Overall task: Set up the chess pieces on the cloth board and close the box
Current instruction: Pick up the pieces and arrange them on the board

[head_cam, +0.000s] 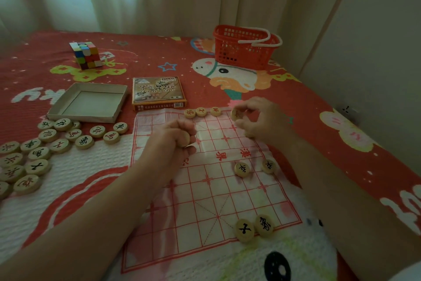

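Observation:
The cloth board (205, 191) with red grid lines lies on the bed in front of me. Three round wooden pieces (201, 112) sit along its far edge. Two black-lettered pieces (242, 169) stand right of centre, and two more (254, 227) near the front right. My right hand (262, 119) pinches one piece (236, 114) just above the far row. Over the board's upper middle, my left hand (176, 136) is curled round pieces (185, 140). Several loose pieces (45, 144) lie in a heap to the left. The open box tray (87, 104) and its printed lid (158, 93) lie beyond the board.
A colourful puzzle cube (86, 55) stands at the far left of the red patterned bedspread. An orange plastic basket (246, 47) with white handles sits at the far right, near the curtain and wall. The bed edge runs along the right side.

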Demonstrator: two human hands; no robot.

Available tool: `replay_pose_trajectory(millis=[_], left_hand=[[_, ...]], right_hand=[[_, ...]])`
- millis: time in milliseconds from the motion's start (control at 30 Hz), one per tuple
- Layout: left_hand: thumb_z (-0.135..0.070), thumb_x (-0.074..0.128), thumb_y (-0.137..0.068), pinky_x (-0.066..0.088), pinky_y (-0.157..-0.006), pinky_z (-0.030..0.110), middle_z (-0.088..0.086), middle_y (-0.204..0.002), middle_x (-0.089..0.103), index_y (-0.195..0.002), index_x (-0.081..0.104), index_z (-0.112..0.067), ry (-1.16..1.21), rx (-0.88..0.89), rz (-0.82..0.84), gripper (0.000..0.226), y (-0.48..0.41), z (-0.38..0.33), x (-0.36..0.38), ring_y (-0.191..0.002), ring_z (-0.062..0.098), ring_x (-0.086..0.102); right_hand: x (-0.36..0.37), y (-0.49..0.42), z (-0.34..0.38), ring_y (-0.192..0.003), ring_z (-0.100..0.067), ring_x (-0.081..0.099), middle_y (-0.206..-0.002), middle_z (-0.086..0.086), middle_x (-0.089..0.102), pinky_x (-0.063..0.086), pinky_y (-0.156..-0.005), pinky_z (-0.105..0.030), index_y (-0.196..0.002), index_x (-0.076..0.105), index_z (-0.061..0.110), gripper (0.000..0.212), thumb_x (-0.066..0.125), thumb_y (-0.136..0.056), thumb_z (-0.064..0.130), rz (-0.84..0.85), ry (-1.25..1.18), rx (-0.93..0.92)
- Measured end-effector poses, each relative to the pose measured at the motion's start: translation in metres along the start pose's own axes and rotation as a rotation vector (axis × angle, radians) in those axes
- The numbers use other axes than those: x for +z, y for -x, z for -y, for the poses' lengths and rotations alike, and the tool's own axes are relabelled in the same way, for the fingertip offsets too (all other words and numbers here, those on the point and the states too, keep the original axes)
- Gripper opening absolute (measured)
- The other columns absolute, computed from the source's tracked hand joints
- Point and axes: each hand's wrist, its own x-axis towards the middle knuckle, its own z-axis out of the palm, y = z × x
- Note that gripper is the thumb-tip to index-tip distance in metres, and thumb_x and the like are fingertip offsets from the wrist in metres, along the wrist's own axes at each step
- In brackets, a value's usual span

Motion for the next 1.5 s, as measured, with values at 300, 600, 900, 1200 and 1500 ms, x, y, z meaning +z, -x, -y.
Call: replay_pose_trajectory(millis=[300, 600, 900, 1200, 1500], left_hand=[[0.021, 0.033, -0.084, 0.058, -0.075, 0.029, 0.013, -0.094, 0.062, -0.083, 0.058, -0.003, 0.144, -0.049, 0.016, 0.035, -0.005, 0.004, -0.005, -0.087, 0.02, 0.066], [0.029, 0.025, -0.075, 0.055, -0.078, 0.026, 0.016, -0.1, 0.067, -0.1, 0.062, 0.002, 0.173, -0.075, 0.158, 0.052, -0.003, 0.005, -0.004, -0.089, 0.021, 0.069], [-0.004, 0.049, -0.085, 0.056, -0.063, 0.016, 0.01, -0.083, 0.072, -0.095, 0.065, -0.002, 0.034, -0.084, 0.298, 0.018, 0.006, 0.004, -0.003, -0.074, 0.012, 0.071], [-0.024, 0.04, -0.095, 0.055, -0.05, 0.02, 0.009, -0.072, 0.073, -0.092, 0.063, -0.001, 0.039, -0.125, 0.271, 0.032, 0.007, 0.003, -0.002, -0.061, 0.017, 0.071], [-0.031, 0.05, -0.078, 0.053, -0.047, 0.02, 0.006, -0.072, 0.071, -0.093, 0.062, 0.0, -0.069, -0.087, 0.319, 0.037, 0.006, 0.005, -0.001, -0.052, 0.013, 0.065]], right_hand=[[0.02, -0.001, -0.001, -0.097, -0.011, 0.042, -0.105, 0.001, 0.06, 0.035, -0.086, -0.033, -0.104, 0.064, 0.026, 0.028, 0.067, -0.076, 0.033, 0.334, 0.231, -0.011], [0.021, 0.006, 0.03, -0.088, -0.017, 0.057, -0.101, 0.002, 0.066, 0.045, -0.079, -0.03, -0.105, 0.066, 0.019, 0.037, 0.068, -0.069, 0.025, 0.155, -0.081, -0.279], [0.032, 0.01, 0.033, -0.082, -0.016, 0.059, -0.086, 0.0, 0.066, 0.047, -0.075, -0.032, -0.089, 0.072, 0.013, 0.017, 0.071, -0.073, 0.016, 0.064, -0.122, -0.403], [0.027, 0.017, 0.032, -0.071, -0.004, 0.056, -0.092, 0.008, 0.063, 0.038, -0.067, -0.004, -0.106, 0.066, 0.01, 0.04, 0.075, -0.068, 0.019, 0.065, -0.203, -0.365], [0.026, 0.017, 0.032, -0.075, -0.006, 0.056, -0.094, -0.003, 0.067, 0.038, -0.069, -0.005, -0.101, 0.067, 0.006, 0.039, 0.079, -0.065, 0.016, 0.053, -0.213, -0.427]])
